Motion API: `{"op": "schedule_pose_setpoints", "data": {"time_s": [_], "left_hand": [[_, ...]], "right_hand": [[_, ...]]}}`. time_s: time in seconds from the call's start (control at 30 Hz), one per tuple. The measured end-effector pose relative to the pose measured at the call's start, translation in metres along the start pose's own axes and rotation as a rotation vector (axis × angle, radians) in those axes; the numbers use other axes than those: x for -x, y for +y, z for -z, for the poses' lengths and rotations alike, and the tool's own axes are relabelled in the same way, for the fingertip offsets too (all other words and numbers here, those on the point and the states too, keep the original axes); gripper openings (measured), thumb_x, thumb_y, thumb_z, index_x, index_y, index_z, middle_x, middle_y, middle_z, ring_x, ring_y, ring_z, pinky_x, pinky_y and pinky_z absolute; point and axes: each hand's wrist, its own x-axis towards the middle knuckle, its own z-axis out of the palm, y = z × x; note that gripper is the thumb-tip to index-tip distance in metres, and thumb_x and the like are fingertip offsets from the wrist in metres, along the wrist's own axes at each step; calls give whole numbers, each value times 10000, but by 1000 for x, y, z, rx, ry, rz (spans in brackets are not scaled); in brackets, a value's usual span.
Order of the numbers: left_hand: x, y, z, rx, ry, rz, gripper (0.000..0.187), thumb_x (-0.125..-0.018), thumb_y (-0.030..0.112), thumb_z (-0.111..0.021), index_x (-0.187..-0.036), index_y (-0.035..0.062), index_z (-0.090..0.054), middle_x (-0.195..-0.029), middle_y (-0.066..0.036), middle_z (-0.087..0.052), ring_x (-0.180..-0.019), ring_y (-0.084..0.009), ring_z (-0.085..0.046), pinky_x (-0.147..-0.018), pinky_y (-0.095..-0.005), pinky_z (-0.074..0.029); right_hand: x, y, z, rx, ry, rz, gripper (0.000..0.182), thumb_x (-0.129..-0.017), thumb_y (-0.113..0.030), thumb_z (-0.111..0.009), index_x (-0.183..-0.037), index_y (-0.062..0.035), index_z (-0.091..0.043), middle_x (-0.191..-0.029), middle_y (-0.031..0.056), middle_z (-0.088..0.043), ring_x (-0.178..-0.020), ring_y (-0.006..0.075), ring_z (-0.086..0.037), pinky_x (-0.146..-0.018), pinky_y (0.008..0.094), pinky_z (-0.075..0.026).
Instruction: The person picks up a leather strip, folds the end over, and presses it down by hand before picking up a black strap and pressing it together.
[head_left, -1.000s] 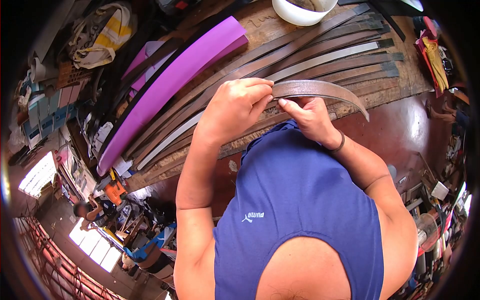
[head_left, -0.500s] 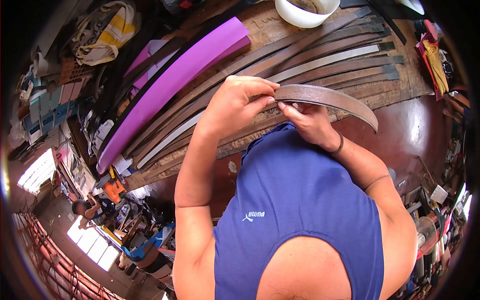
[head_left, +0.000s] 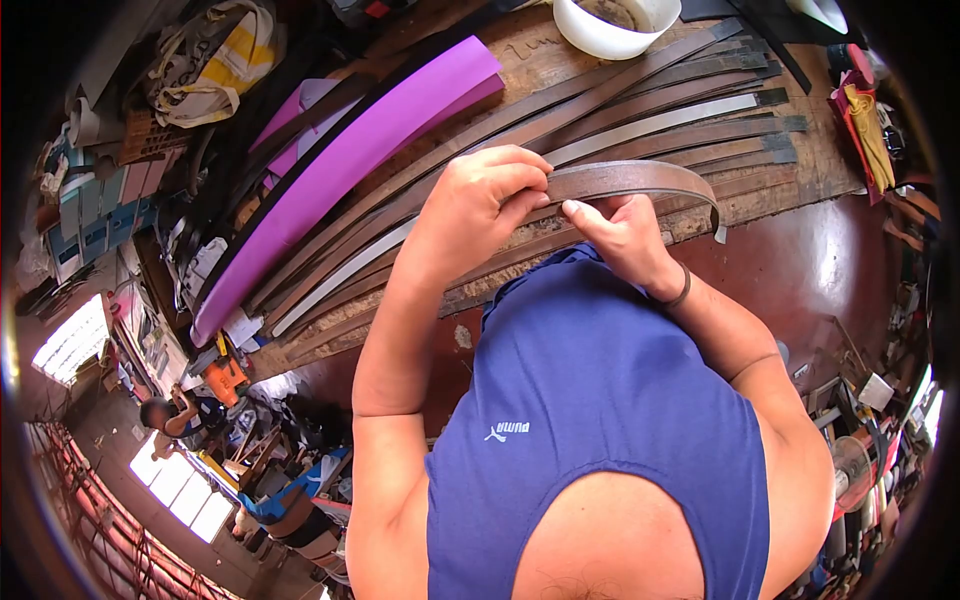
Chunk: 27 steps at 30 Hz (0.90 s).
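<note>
My left hand (head_left: 482, 205) is closed, its thumb and fingers pinching near one end of a brown leather strap (head_left: 650, 178). My right hand (head_left: 630, 240) supports the same strap a little further along, thumb on the near edge and the other fingers partly hidden behind it. Beyond my right hand the strap arches and its free end hangs down. Under and behind both hands, several long brown and dark straps (head_left: 680, 95) lie side by side on the wooden bench (head_left: 820, 110). A pale grey strap (head_left: 690, 118) lies among them.
A rolled purple sheet (head_left: 350, 180) lies along the bench's left part. At the back stands a white bowl (head_left: 610, 35). A yellow and red bundle (head_left: 865, 130) is at the right edge. Another person (head_left: 172, 415) is far off at lower left.
The strap's free end has moved left and now bends down more steeply. My right thumb has shifted slightly along the strap, and my left hand has moved a little left.
</note>
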Motion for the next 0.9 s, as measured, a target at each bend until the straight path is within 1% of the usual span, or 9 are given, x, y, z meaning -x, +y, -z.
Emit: {"op": "schedule_pose_setpoints", "data": {"time_s": [0.07, 0.1, 0.2, 0.3, 0.4, 0.6, 0.77, 0.87, 0.9], "left_hand": [[-1, 2, 3, -35, -21, -35, 162, -769, 8, -759, -900, -21, -669, -987, -137, -703, -886, -340, -677, -792, -393, -557], [0, 3, 3, -52, -28, -27, 169, -762, 10, -760, -897, -19, -662, -994, -135, -699, -895, -341, -674, -798, -398, -554], [2, 7, 2, -102, -34, -12, 185, -747, 15, -760, -891, -12, -647, -1008, -133, -690, -921, -344, -669, -817, -411, -548], [4, 6, -1, -146, -9, -9, 194, -738, 8, -757, -899, -7, -651, -1025, -135, -695, -943, -344, -676, -830, -410, -549], [6, 6, -5, -178, 18, -11, 206, -729, -2, -754, -911, 1, -656, -1059, -138, -707, -959, -341, -690, -833, -394, -556], [8, 2, -10, -220, 45, -28, 203, -736, 17, -753, -914, 2, -657, -1059, -144, -715, -958, -347, -693, -842, -403, -562], [8, 1, -8, -188, 24, 7, 198, -736, 19, -748, -915, -6, -666, -1053, -158, -723, -966, -349, -698, -857, -403, -566], [7, -1, -11, -149, 59, 4, 141, -750, 54, -709, -861, -11, -652, -955, -161, -703, -901, -363, -677, -825, -437, -550], [7, -1, -12, -152, 57, 1, 139, -750, 55, -708, -859, -12, -652, -950, -163, -703, -897, -365, -676, -821, -438, -550]], "right_hand": [[-4, 1, 3, -56, -34, -33, 269, -961, -105, -672, -1202, 16, -675, -1088, 41, -707, -993, 101, -627, -867, 284, -514], [-5, 2, 2, -50, -22, -23, 268, -952, -90, -676, -1196, 19, -679, -1078, 43, -717, -966, 97, -641, -847, 276, -525], [-9, 4, -2, -84, 0, -33, 233, -946, -98, -674, -1143, 23, -703, -1001, 26, -723, -880, 75, -632, -773, 257, -519], [-12, 5, 0, 9, -18, -61, 203, -944, -111, -665, -1083, 25, -725, -915, 6, -718, -797, 51, -602, -694, 242, -494], [-13, 9, 6, 63, -69, -110, 196, -960, -75, -642, -1098, 46, -712, -1005, 51, -734, -907, 96, -659, -835, 267, -531], [-13, 17, 4, -39, -53, -25, 183, -971, -55, -612, -1089, 48, -707, -987, 70, -738, -886, 110, -672, -832, 276, -544], [-12, 15, 3, -57, -48, -33, 181, -975, -65, -613, -1085, 39, -712, -977, 75, -742, -875, 116, -676, -832, 277, -545], [-13, 14, 3, -37, -50, -49, 173, -977, -79, -621, -1065, 31, -721, -952, 70, -744, -861, 110, -671, -821, 272, -539], [-13, 14, 4, -31, -52, -53, 171, -978, -84, -624, -1058, 29, -725, -942, 67, -744, -855, 108, -669, -816, 270, -537]]}}
